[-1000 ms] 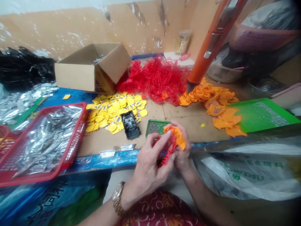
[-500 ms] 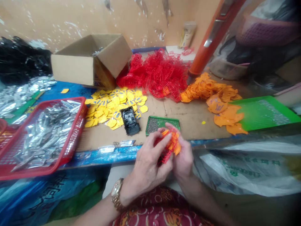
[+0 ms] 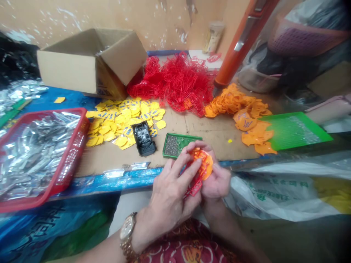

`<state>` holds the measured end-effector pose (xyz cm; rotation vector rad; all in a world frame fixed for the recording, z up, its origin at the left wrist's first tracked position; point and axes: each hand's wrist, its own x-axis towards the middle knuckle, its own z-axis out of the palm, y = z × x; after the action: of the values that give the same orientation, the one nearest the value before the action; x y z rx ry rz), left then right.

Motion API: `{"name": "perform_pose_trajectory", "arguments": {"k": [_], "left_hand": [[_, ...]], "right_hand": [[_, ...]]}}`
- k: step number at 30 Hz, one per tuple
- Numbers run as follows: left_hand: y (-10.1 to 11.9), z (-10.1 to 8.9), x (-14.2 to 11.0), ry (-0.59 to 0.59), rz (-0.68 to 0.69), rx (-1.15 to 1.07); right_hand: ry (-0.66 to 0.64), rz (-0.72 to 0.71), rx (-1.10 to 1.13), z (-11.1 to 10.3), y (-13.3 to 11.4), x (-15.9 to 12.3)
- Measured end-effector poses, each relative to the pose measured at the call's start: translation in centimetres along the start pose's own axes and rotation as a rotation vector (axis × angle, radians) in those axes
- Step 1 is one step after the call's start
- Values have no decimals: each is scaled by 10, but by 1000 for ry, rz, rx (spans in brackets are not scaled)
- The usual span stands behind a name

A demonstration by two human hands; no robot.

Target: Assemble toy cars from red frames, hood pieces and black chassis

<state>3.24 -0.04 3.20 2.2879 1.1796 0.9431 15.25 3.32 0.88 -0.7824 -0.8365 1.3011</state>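
Our left hand (image 3: 171, 184) grips a red frame (image 3: 194, 188), our right hand (image 3: 219, 182) an orange piece (image 3: 208, 165) against it, near the table edge (image 3: 109, 185) | seemingly partway; whether joined, we cannot tell | beyond, loose orange pile (image 3: 233, 100) and red pile (image 3: 178, 84) are left

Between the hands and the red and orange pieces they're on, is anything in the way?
Nothing visible is. The left hand and right hand hold the red piece and orange piece directly, partly hiding both. The small green tray lies beyond, not between.
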Motion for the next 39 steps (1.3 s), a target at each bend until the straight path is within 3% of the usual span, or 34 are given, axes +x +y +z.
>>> {"name": "perform_pose_trajectory", "arguments": {"k": [5,10,27,39], "left_hand": [[-2,1,-2,-13,2,34],[-4,2,-5,16,30,17],[0,-1,-10,-140,-33,78],[3,-2,-9,-166,-68,156]], "right_hand": [[16,16,227,3,2,-3],[55,36,304,8,1,-5],[43,34,280,1,5,-8],[44,8,255,2,10,-9]]}}
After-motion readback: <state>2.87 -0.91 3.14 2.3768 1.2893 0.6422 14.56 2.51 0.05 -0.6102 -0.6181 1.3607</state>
